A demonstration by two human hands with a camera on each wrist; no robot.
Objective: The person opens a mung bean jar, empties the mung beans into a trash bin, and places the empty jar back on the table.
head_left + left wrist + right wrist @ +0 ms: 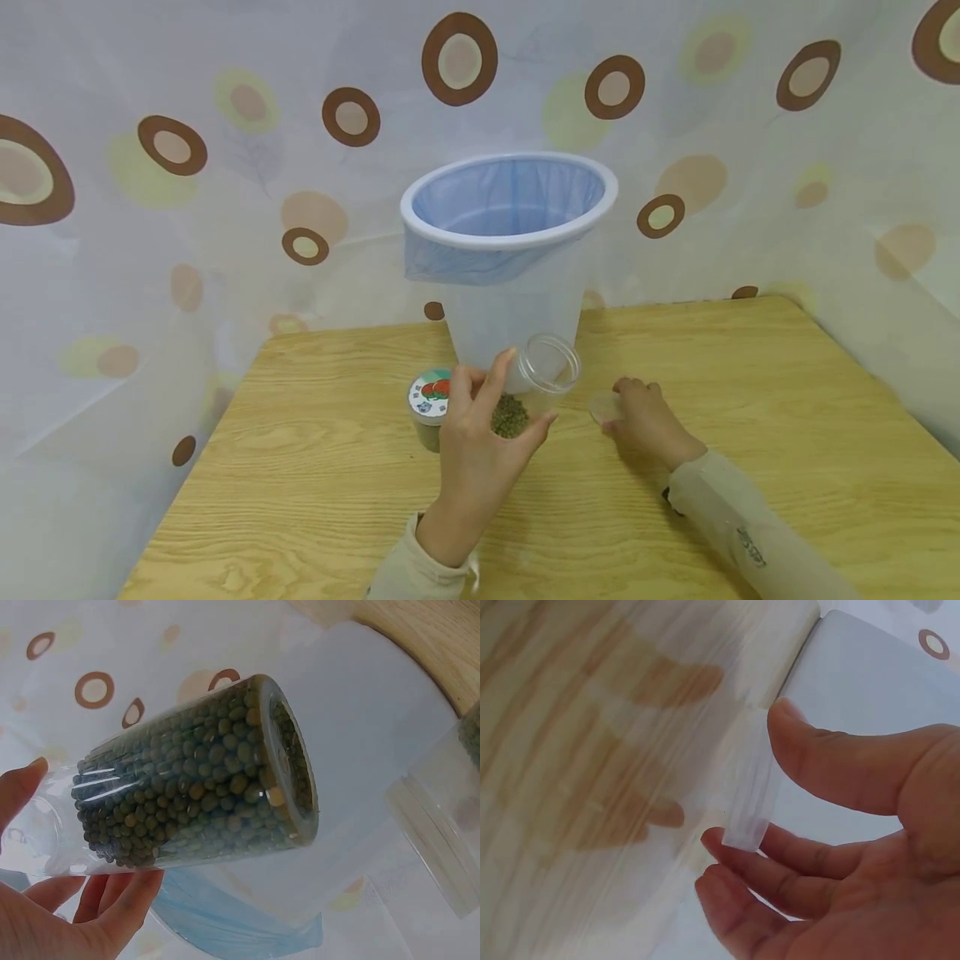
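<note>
My left hand (478, 454) grips a clear lidless jar (549, 377) partly filled with small round green beans (180, 780). The jar is tilted, its mouth toward the bin, and in the left wrist view the thumb and fingers span its wall near the mouth end. On the right, my right hand (651, 425) pinches a clear round lid (751, 791) between thumb and fingers, low over the tabletop. Left of the held jar stands another jar (429, 433), topped by a white and green label with red fruit; the left hand partly hides it.
Behind the hands stands a white bin (510, 312) lined with a blue bag (480, 265) that folds over its rim. The wooden table (337, 500) meets a patterned sheet (225, 275) at the back and sides.
</note>
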